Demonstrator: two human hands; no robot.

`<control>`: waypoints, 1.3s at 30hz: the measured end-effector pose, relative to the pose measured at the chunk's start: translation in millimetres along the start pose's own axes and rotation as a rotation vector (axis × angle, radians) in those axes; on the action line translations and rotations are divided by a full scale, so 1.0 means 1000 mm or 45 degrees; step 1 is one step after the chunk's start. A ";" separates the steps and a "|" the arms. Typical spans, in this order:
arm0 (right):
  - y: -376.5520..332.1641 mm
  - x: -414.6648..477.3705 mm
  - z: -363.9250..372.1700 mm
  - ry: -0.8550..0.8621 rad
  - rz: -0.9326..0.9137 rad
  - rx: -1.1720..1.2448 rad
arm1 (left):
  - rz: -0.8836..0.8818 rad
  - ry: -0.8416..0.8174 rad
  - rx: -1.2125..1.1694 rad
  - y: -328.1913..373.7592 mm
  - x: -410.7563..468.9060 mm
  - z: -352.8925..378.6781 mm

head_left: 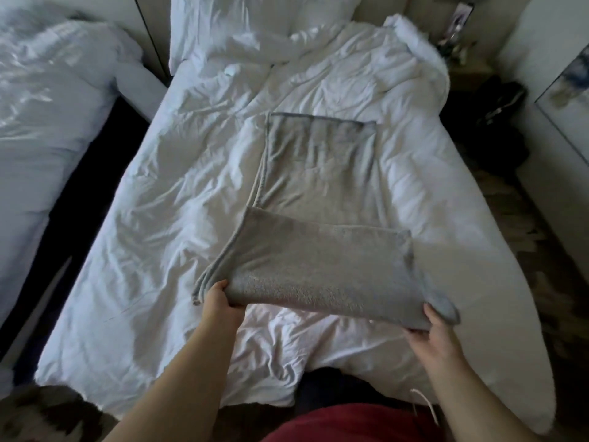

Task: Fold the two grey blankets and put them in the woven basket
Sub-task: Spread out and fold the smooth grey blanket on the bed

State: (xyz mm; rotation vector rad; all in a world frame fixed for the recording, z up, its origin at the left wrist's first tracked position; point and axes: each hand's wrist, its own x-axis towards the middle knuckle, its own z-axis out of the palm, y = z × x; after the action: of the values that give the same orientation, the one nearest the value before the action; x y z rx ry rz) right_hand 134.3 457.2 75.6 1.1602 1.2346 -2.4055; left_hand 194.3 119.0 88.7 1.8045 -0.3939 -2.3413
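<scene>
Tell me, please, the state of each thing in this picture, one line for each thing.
Grey blanket: folded to a long strip on the duvet, near end lifted.
Left hand: grips the blanket's near left corner.
Right hand: grips the blanket's near right corner.
Duvet: white, wrinkled, spread out.
Pillow: white, crumpled, beyond the duvet's far end.

Soft dim daylight (blurred, warped edges)

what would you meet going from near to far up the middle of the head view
red clothing → right hand → left hand → grey blanket, both hands gripping its lifted near end → pillow
</scene>
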 end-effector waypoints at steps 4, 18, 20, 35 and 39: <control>-0.005 -0.036 -0.006 -0.100 -0.080 0.050 | 0.058 -0.089 -0.050 0.006 -0.041 -0.018; 0.077 -0.139 -0.116 0.048 0.002 0.194 | -0.131 0.002 -0.200 -0.028 -0.083 -0.193; 0.089 -0.148 -0.135 0.094 0.043 0.222 | -0.120 0.028 -0.202 -0.034 -0.083 -0.217; 0.100 -0.188 -0.166 0.121 0.058 0.394 | -0.007 -0.063 -0.157 -0.040 -0.106 -0.268; 0.082 -0.184 -0.148 0.052 0.019 0.397 | 0.076 -0.134 -0.095 -0.034 -0.108 -0.252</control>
State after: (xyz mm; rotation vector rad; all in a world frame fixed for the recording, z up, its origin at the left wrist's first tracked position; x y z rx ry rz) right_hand 380.6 486.8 108.6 1.2985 0.8763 -2.6421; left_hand 467.3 154.3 118.4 1.6195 -0.3634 -2.3830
